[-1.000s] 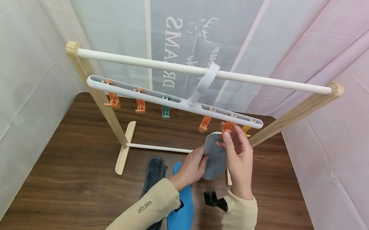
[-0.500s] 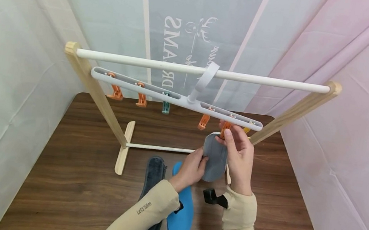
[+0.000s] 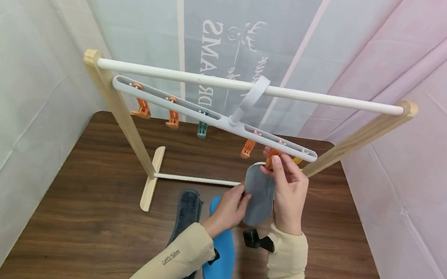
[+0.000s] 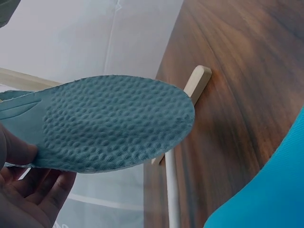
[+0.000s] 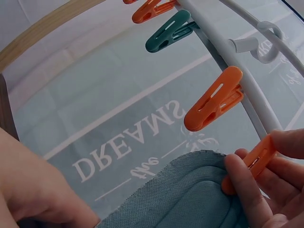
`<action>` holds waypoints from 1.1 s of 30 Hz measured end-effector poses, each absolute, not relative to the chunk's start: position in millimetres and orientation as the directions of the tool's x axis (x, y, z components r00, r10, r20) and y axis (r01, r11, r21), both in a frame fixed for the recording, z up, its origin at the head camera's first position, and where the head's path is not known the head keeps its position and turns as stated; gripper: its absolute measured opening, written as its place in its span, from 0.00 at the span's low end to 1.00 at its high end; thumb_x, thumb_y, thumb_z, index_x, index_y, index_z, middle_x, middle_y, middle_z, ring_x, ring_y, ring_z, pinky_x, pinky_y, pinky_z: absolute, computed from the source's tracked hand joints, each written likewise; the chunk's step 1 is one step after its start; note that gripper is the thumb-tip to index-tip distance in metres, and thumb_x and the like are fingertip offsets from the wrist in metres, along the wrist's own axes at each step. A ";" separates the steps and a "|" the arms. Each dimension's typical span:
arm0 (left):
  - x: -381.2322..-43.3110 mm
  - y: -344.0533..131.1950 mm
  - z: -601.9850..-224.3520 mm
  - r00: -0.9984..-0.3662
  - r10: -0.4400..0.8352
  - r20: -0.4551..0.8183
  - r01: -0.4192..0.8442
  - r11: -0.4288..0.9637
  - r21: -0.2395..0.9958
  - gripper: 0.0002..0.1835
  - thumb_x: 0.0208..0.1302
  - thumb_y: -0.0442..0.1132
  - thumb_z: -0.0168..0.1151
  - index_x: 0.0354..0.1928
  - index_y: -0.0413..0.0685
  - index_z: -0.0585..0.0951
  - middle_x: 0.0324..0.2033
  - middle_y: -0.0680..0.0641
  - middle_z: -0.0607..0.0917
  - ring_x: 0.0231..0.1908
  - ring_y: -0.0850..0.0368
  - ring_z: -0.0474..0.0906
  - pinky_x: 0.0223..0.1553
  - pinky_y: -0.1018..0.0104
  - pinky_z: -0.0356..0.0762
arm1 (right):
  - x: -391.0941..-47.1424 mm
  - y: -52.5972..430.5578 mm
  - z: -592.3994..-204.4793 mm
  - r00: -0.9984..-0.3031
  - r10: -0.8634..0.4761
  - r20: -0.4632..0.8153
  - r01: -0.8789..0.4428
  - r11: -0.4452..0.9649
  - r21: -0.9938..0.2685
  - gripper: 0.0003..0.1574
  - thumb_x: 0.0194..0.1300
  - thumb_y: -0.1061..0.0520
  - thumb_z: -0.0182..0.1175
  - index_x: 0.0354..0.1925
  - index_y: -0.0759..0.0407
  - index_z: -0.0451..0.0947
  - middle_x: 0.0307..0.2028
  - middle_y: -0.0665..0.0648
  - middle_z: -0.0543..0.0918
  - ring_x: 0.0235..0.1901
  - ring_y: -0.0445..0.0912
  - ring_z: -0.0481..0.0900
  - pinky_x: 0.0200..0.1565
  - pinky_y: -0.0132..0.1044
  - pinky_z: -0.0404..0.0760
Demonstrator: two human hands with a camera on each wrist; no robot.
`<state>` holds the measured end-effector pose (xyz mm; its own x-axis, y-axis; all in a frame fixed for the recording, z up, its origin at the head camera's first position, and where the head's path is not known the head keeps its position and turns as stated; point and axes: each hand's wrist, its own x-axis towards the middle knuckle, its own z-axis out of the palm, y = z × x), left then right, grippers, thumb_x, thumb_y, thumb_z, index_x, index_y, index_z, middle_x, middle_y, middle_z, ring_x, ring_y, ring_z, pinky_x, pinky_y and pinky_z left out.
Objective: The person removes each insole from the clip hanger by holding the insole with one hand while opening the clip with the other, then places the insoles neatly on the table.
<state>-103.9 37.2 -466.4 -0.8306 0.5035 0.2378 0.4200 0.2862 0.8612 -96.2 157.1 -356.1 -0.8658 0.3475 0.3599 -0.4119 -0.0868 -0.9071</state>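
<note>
A grey-blue insole (image 3: 258,194) hangs below the right part of the white hanger bar (image 3: 209,118); its dimpled sole (image 4: 118,123) fills the left wrist view. My left hand (image 3: 229,206) pinches the insole by its side edge, thumb on one face. My right hand (image 3: 291,191) pinches an orange clip (image 5: 254,164) on the hanger between thumb and fingers. The clip's lower end overlaps the insole's top edge in the right wrist view. Left of it, another orange clip (image 5: 214,99) and a green clip (image 5: 168,31) hang with nothing in them.
Below, a pair of blue insoles (image 3: 220,259) and dark fuzzy insoles (image 3: 189,209) lie on the brown wooden surface (image 3: 85,225). The hanger hooks over the white rod (image 3: 164,74) of a wooden stand (image 3: 118,118). A yellow clip (image 3: 298,159) sits behind my right hand.
The hanger's left end has risen and its right end dipped a little. Both hands and the insole have moved slightly down, with my right hand still on the orange clip.
</note>
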 end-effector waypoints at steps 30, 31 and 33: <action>-61.2 41.8 -517.6 -0.834 0.546 -0.079 0.107 0.301 0.948 0.07 0.68 0.30 0.53 0.30 0.40 0.71 0.17 0.53 0.68 0.16 0.67 0.62 0.17 0.70 0.61 | -96.9 158.9 -347.5 -0.917 0.296 0.268 -0.297 -0.058 -0.953 0.23 0.68 0.62 0.57 0.59 0.68 0.72 0.54 0.67 0.80 0.51 0.46 0.81 0.40 0.37 0.84; -59.7 42.4 -520.1 -0.834 0.545 -0.083 0.105 0.304 0.947 0.07 0.67 0.29 0.53 0.29 0.40 0.71 0.17 0.54 0.67 0.16 0.67 0.61 0.17 0.71 0.60 | -96.6 159.1 -347.7 -0.917 0.297 0.265 -0.295 -0.060 -0.954 0.23 0.68 0.63 0.57 0.59 0.68 0.72 0.54 0.67 0.80 0.51 0.46 0.82 0.40 0.37 0.84; -56.5 43.3 -524.1 -0.835 0.543 -0.088 0.106 0.316 0.943 0.06 0.64 0.28 0.53 0.28 0.40 0.71 0.17 0.55 0.66 0.16 0.67 0.60 0.18 0.72 0.58 | -95.7 159.3 -348.4 -0.919 0.298 0.258 -0.288 -0.060 -0.956 0.23 0.68 0.63 0.57 0.60 0.68 0.72 0.54 0.65 0.81 0.51 0.46 0.82 0.40 0.38 0.84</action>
